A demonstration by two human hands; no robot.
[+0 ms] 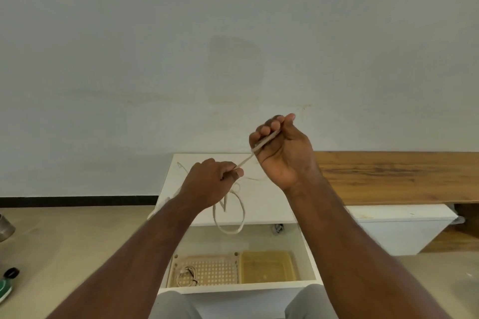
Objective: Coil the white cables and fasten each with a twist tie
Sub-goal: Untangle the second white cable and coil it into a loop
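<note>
Both hands grip white cable (246, 160): left hand (210, 181) low, right hand (282, 147) high; taut span slants up-right, loop hanging.

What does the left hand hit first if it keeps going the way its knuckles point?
The left hand points up and right along the taut white cable, so it would probably meet the right hand first, though depth is unclear.

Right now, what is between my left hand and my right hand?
In the head view, a taut stretch of the white cable runs from the left hand up to the right hand; nothing else lies between them.
</note>
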